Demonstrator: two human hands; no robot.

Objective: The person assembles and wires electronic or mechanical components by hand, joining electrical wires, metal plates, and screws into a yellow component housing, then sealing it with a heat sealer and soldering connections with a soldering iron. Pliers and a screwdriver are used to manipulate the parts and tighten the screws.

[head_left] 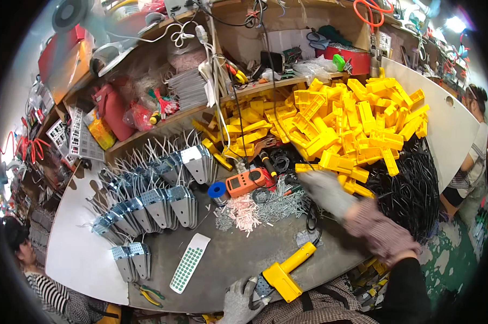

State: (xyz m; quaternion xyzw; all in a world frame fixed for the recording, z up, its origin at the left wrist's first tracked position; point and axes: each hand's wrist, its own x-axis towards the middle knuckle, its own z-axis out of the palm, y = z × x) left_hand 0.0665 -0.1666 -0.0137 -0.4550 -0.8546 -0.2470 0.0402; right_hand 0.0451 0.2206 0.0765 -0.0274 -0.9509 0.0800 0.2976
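Observation:
At the table's near edge my left hand [239,303], in a grey glove, grips the grey plate end of a yellow plastic housing [283,281] with fingers on one side and thumb on the other. The housing's handle points up to the right, with a black cable at its tip. My right hand [325,193], gloved and smeared by motion, is stretched out to the near side of a large heap of yellow housings [336,127]. Its fingers are too blurred to show a grip. Loose screws [287,202] and small pinkish parts [244,212] lie left of it.
Rows of metal plates with white wires [156,208] stand at left. Nearer lie a sheet of green round stickers [190,263] and pliers [149,295]. An orange meter [246,182] and blue-rimmed spool [218,191] sit mid-table. Black cables [409,197] pile at right; people sit on both sides.

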